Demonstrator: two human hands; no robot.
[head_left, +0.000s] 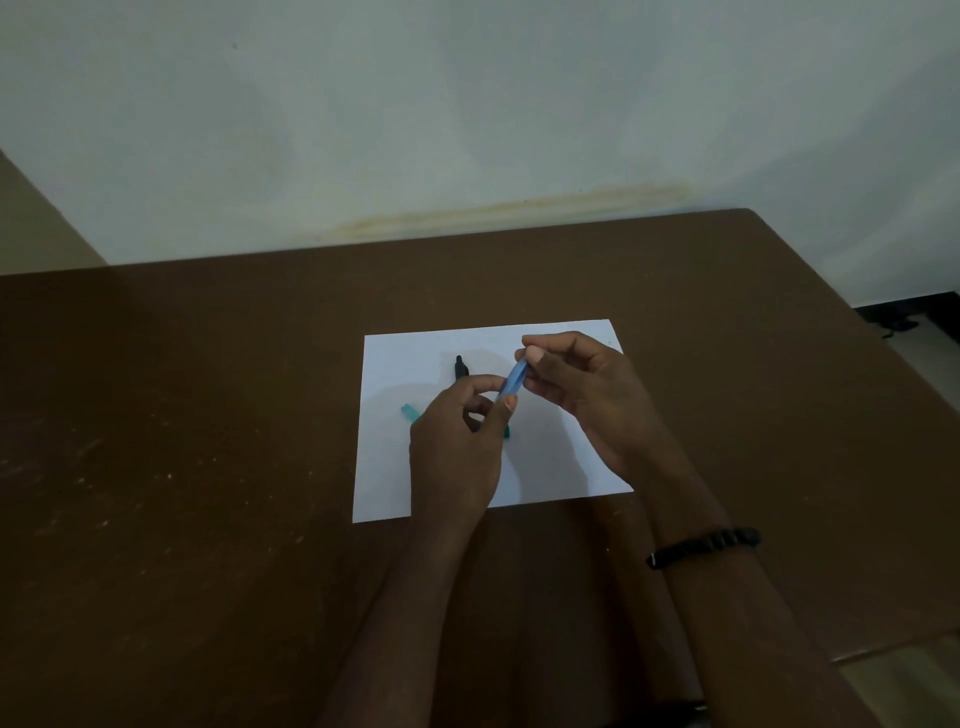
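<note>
Head view shows the blue marker (514, 382) held above the paper (415, 364). The left hand (457, 447) has its fingers clamped on the lower end, and the right hand (582, 395) pinches the upper end. Probably best: pull straight along the barrel, clear of the black marker (460, 368).

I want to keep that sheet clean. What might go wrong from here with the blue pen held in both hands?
1. The left hand and right hand pinch the blue pen above the white sheet; if it slips or opens, it may mark the paper.
2. The black marker and teal marker lie close by the hands; a lowered hand might roll them.
</note>
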